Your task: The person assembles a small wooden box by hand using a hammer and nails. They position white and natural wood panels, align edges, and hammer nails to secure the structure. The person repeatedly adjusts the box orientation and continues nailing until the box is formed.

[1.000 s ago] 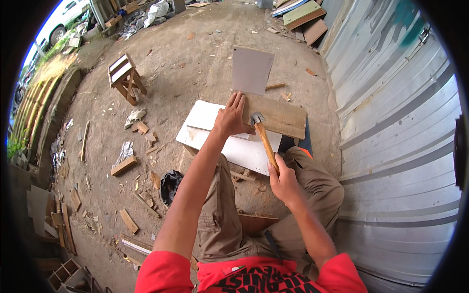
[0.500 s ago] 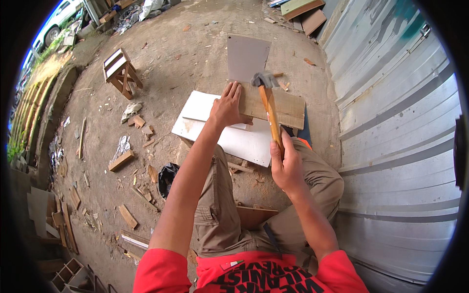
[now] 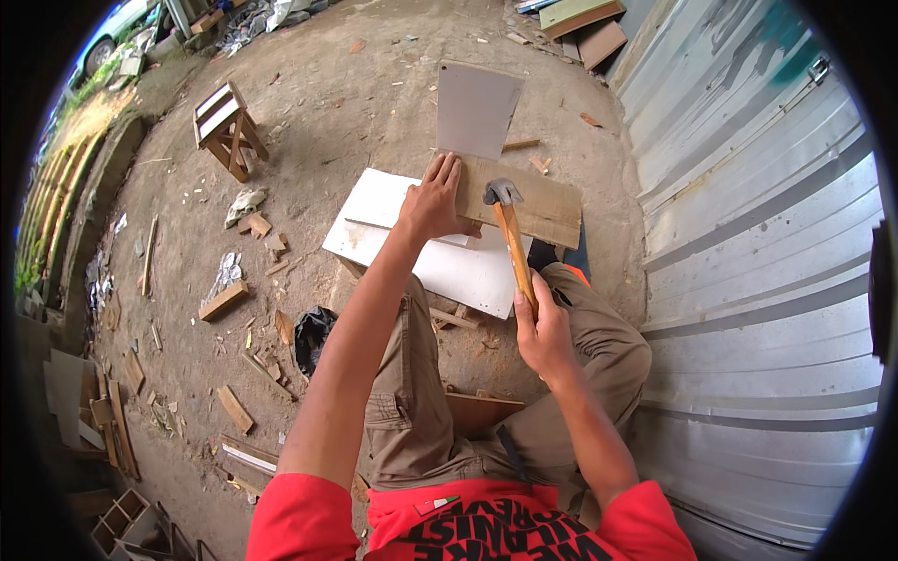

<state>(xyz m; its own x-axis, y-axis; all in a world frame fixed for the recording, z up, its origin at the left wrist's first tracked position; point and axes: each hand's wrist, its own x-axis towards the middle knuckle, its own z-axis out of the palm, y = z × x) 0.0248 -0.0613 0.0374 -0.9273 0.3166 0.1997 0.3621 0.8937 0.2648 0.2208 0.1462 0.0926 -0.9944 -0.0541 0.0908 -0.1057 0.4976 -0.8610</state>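
My right hand is wrapped round the lower end of a claw hammer's wooden handle. The head of the claw hammer is over the brown wooden board; whether it touches cannot be told. At the board's left end, my left hand grips it, fingers stretched toward the far edge and thumb along the near side. Beneath lies a white panel bench in front of my knees, with a smaller white board on its left part. A pale panel rises behind the wooden board.
A small wooden stool stands on the ground at the far left. Wood offcuts and scraps are scattered on the left, near a black plastic bag. A corrugated metal wall runs along the right. Stacked boards lie at the far right.
The hammer head has come down from above the wooden board's far edge to lower over its middle. My right hand has dropped slightly; my left hand stays on the board.
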